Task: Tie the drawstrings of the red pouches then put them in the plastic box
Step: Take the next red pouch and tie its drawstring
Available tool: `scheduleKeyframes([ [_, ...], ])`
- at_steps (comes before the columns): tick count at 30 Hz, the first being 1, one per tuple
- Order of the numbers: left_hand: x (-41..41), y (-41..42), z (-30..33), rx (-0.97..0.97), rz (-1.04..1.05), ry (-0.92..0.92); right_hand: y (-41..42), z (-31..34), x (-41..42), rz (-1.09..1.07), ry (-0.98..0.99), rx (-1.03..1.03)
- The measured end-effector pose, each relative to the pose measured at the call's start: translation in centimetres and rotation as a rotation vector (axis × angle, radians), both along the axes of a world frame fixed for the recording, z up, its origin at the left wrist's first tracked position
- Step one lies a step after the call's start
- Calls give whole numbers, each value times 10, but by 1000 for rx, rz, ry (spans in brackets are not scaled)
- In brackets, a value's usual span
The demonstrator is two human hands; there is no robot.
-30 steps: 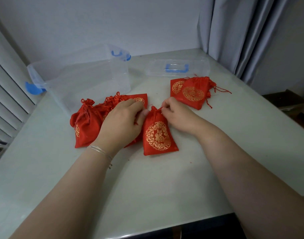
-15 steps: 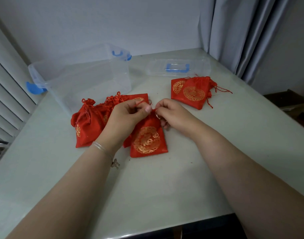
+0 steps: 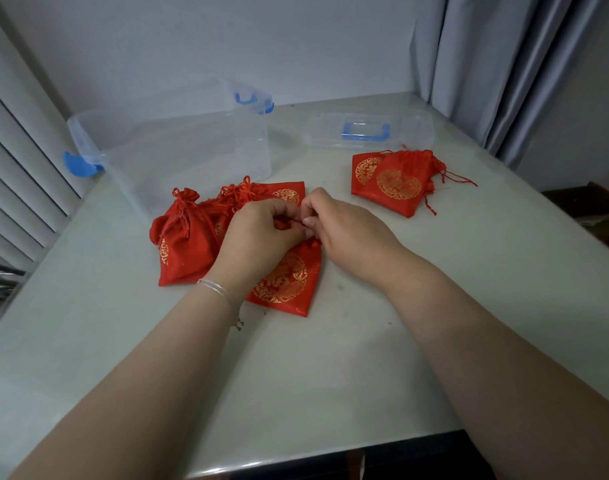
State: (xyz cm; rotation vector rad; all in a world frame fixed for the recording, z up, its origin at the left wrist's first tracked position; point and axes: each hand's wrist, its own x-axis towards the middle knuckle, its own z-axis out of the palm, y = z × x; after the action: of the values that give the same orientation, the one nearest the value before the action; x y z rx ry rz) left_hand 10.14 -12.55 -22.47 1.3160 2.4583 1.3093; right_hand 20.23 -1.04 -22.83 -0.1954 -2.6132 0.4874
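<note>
My fingers [image 3: 308,221] curl: left hand [image 3: 261,237] and right hand [image 3: 344,230] pinch the drawstring [image 3: 292,221] above the red pouch [image 3: 289,282].

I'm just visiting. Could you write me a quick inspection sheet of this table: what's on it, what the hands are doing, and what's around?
Surface: pale table, a few small specks.
Job's things: pouch being tied; tied pouches on the left; untied pouches on the right; plastic box holds none.
Clutter: box lid.
Hands: left hand and right hand pinch the drawstring.
Cables: nothing seen.
Surroundings: curtain, blinds, wall.
</note>
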Motion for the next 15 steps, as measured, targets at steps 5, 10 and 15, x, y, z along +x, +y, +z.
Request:
scheduleKeyframes([
  [5, -2, 1, 0, 19, 22, 47, 0, -6, -4, 1, 115, -114],
  [10, 1, -3, 7, 115, -51, -216, 13, -14, -9, 40, 65, -481],
  [15, 1, -4, 9, 139, -126, -318, 20, -14, -10, 43, 30, -539],
])
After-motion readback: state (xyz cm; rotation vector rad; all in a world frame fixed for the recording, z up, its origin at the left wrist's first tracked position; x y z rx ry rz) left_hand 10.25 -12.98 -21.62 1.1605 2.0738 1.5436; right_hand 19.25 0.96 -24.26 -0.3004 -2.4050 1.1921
